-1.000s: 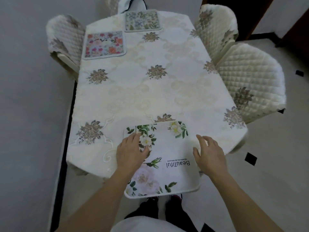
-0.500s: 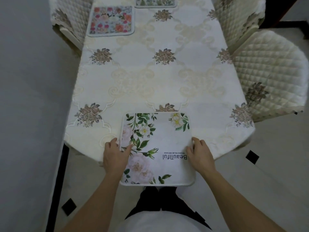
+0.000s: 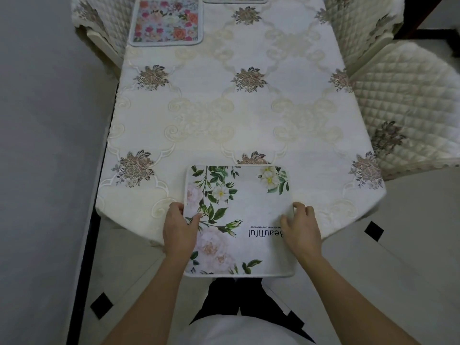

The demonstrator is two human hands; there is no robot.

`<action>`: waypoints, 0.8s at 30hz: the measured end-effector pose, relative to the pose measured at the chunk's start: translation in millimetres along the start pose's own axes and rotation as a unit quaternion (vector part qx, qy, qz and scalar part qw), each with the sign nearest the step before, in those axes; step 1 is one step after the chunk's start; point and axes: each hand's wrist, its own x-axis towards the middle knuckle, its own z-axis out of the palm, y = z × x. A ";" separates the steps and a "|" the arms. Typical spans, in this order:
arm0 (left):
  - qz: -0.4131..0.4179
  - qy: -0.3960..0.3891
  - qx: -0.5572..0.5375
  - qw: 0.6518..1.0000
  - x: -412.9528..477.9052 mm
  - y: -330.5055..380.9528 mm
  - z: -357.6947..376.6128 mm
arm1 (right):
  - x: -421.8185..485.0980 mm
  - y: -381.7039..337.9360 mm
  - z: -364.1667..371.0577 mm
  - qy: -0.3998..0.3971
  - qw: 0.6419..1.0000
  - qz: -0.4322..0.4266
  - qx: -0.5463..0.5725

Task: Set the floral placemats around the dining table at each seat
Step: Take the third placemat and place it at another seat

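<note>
Left hand (image 3: 180,229) and right hand (image 3: 302,230) grip the white floral placemat (image 3: 245,202) by its side edges; its near part overhangs the bench (image 3: 224,125) end.

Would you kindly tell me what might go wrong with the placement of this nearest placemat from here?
1. The white floral placemat overhangs the near edge of the tablecloth; if the left hand and right hand let go now, it would likely slip off.
2. Pushing it forward could drag and wrinkle that cloth.
3. Its printed word reads upside down from this seat, perhaps the wrong way round.
</note>
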 end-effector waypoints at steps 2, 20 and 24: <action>-0.021 -0.031 -0.046 0.998 2.6 0.8 -0.5 | 0.7 -1.7 0.0 -0.002 0.999 0.015 0.048; 0.032 -0.073 -0.229 0.970 42.6 59.9 -34.2 | 33.0 -37.7 -61.3 -0.035 0.964 -0.014 0.263; 0.088 -0.053 -0.228 0.968 47.3 95.9 -59.9 | 47.1 -60.0 -94.4 -0.011 0.953 -0.044 0.300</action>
